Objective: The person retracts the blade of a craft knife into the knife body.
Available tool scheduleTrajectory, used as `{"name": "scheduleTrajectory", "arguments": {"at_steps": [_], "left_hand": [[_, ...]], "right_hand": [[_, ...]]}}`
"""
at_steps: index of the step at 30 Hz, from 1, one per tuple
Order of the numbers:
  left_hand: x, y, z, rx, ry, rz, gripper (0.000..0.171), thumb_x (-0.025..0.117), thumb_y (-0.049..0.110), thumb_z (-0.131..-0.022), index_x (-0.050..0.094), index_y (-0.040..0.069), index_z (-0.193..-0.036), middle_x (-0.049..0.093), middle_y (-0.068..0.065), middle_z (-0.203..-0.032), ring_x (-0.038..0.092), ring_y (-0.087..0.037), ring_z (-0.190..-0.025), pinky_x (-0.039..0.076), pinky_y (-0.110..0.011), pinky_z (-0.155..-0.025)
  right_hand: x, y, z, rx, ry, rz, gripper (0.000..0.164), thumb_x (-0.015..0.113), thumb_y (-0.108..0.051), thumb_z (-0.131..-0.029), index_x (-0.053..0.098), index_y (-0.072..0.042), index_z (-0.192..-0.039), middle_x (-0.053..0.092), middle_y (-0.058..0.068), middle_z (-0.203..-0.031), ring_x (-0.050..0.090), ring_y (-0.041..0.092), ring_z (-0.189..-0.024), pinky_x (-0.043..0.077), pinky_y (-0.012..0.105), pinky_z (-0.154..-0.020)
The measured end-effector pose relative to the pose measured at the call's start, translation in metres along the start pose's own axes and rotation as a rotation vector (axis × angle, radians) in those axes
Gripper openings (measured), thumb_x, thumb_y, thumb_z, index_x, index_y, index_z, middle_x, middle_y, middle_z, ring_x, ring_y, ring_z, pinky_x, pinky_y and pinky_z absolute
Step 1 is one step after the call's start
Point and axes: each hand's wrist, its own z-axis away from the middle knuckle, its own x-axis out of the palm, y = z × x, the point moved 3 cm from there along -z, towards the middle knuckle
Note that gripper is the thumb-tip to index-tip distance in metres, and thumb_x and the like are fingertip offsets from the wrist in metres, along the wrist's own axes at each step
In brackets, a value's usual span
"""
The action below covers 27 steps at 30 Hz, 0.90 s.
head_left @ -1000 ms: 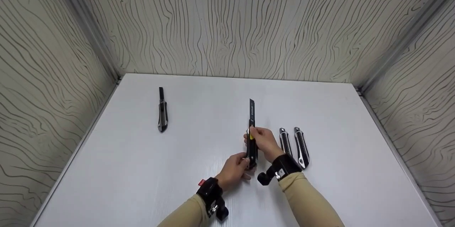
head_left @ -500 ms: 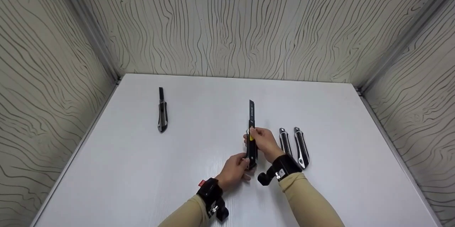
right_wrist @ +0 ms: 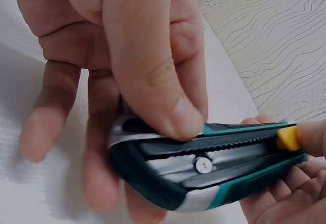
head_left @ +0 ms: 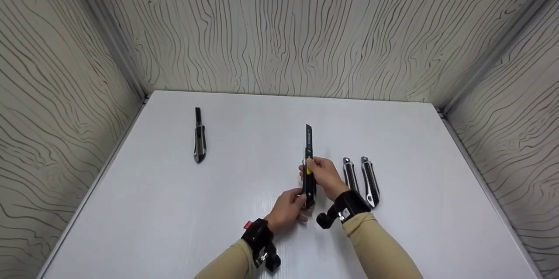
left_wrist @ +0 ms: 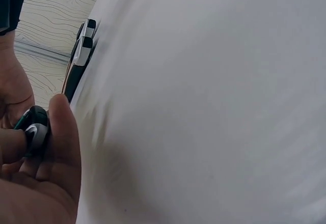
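Note:
A box cutter (head_left: 309,189) in black, green and silver is held between both hands, its dark blade (head_left: 309,136) extended and pointing away from me. My left hand (head_left: 286,211) pinches the tail end, thumb on top, as the right wrist view also shows. My right hand (head_left: 326,176) grips the handle nearer the blade. Its thumb presses the yellow slider (right_wrist: 288,138), which sits in the toothed channel. In the left wrist view, the tail of the cutter (left_wrist: 36,132) shows between the left thumb and fingers; the blade is hidden there.
Two more box cutters, one (head_left: 350,174) partly behind the right wrist and another (head_left: 370,181) beside it, lie on the white table (head_left: 244,139) with no blade showing. At the far left lies a box cutter (head_left: 200,141) with its blade out. Wood-patterned walls (head_left: 279,30) enclose the table.
The blade tip has drawn back slightly toward the handle, and the right thumb has moved a little toward me with the yellow slider. The left hand and the other box cutters stay in place.

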Motion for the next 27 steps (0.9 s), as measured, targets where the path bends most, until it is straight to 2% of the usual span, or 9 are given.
{"name": "scheduleTrajectory", "arguments": {"at_steps": [5,13,20,23,27], "left_hand": [[0.000,0.000,0.000,-0.015,0.007,-0.002,0.023,0.044,0.010,-0.102,0.058,-0.003,-0.116,0.070,-0.019,-0.094,0.070,-0.023,-0.080,0.060,-0.035,-0.064],[0.002,-0.003,0.000,-0.019,0.000,0.053,0.024,0.042,0.009,-0.103,0.056,-0.004,-0.118,0.069,-0.021,-0.094,0.067,-0.021,-0.078,0.060,-0.039,-0.064],[0.004,-0.009,0.001,-0.042,0.008,0.114,0.031,0.040,0.013,-0.105,0.053,-0.006,-0.124,0.067,-0.021,-0.104,0.068,-0.026,-0.090,0.061,-0.040,-0.070],[0.005,-0.011,0.001,-0.044,0.012,0.145,0.030,0.040,0.014,-0.105,0.055,-0.007,-0.120,0.067,-0.020,-0.106,0.068,-0.025,-0.093,0.061,-0.039,-0.073],[0.006,-0.011,0.001,-0.004,0.004,0.190,0.027,0.040,0.011,-0.104,0.058,-0.009,-0.109,0.065,-0.014,-0.093,0.064,-0.017,-0.082,0.060,-0.032,-0.070]], "right_hand": [[0.000,0.000,0.001,0.001,-0.010,-0.001,0.034,0.047,-0.021,-0.104,0.056,0.005,-0.124,0.068,0.014,-0.105,0.066,0.016,-0.088,0.056,0.029,-0.081],[0.000,0.001,-0.001,0.005,-0.022,0.009,0.032,0.046,-0.018,-0.104,0.057,0.006,-0.122,0.069,0.013,-0.102,0.067,0.014,-0.085,0.057,0.029,-0.080],[-0.002,-0.002,-0.001,0.015,-0.005,0.035,0.034,0.045,-0.019,-0.104,0.055,0.004,-0.125,0.069,0.017,-0.113,0.068,0.014,-0.089,0.056,0.028,-0.083],[-0.004,-0.004,-0.001,0.014,0.003,0.031,0.035,0.046,-0.021,-0.104,0.055,0.003,-0.128,0.069,0.016,-0.115,0.068,0.014,-0.092,0.056,0.029,-0.085],[-0.004,-0.004,0.000,0.013,-0.013,0.001,0.037,0.046,-0.024,-0.104,0.055,0.002,-0.128,0.068,0.014,-0.115,0.068,0.015,-0.093,0.056,0.030,-0.086]]}}
